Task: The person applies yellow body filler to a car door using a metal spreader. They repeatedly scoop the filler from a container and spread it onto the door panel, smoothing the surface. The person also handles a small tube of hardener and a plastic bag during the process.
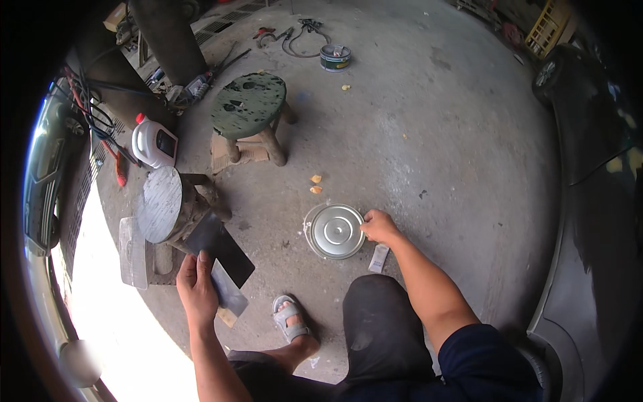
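My left hand is closed around a black flat rectangular plate and a grey metal scraper that lies against it, with a tan edge at its lower end. To the right on the floor stands a round tin with its silver lid on and a thin wire handle around it. My right hand pinches the tin's right rim; the fingertips are partly hidden. Just below that hand lies a small white tube.
Beside my left hand is a stool with a grey round top. Farther off stand a green spotted stool, a white jug with a red cap and an open tin. A dark car borders the right side.
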Demonstrator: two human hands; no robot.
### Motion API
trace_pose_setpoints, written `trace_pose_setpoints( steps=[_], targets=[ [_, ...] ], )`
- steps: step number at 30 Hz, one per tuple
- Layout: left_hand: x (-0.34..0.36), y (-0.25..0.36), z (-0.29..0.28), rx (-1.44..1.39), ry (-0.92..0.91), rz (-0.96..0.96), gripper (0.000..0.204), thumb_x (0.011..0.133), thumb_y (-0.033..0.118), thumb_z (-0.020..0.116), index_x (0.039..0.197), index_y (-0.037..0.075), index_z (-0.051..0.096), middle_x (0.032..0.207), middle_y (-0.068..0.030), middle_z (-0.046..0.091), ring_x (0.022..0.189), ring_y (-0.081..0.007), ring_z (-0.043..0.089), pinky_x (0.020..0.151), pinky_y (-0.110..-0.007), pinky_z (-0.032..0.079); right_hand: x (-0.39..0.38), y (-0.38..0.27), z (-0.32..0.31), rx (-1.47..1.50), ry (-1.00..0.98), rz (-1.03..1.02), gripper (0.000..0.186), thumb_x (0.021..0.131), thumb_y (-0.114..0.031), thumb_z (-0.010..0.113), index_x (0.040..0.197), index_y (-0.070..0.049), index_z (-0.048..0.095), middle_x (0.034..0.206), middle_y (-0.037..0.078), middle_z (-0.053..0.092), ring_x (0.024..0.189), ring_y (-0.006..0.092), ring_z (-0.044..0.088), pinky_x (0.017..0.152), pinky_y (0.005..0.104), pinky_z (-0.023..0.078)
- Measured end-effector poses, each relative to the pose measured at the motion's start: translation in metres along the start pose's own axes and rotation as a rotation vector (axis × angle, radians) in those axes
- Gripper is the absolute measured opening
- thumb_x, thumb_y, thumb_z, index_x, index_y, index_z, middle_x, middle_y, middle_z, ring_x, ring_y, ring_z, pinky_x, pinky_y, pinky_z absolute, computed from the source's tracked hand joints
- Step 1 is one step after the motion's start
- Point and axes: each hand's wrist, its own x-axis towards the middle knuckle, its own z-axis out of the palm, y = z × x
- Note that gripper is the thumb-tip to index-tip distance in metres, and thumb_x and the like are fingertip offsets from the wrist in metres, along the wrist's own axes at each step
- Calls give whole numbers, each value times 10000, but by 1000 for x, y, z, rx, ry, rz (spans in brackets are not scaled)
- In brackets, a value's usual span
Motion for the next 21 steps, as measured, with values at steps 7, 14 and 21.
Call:
trace_pose_setpoints(
  steps=[7,14,21],
  targets=[
    [7,-7,-3,33,-8,16,305,998,215,508,751,40,475,698,67,410,657,-30,311,562,-206,265,-32,-8,-70,535,69,18,158,808,-88,613,913,31,618,728,61,617,582,127,580,544,262,497],
    [12,-12,3,16,-50,40,321,998,209,513,727,53,443,686,71,391,641,-24,299,545,-198,254,-65,57,-167,-388,724,-89,280,784,-162,647,971,40,597,835,148,663,741,262,664,670,388,529],
    [12,-3,21,41,-84,64,317,998,223,513,742,42,471,692,62,424,645,-29,317,557,-203,275,-58,160,-81,-899,163,81,350,800,-218,635,1068,4,596,986,205,667,923,348,663,804,433,537]
  ],
)
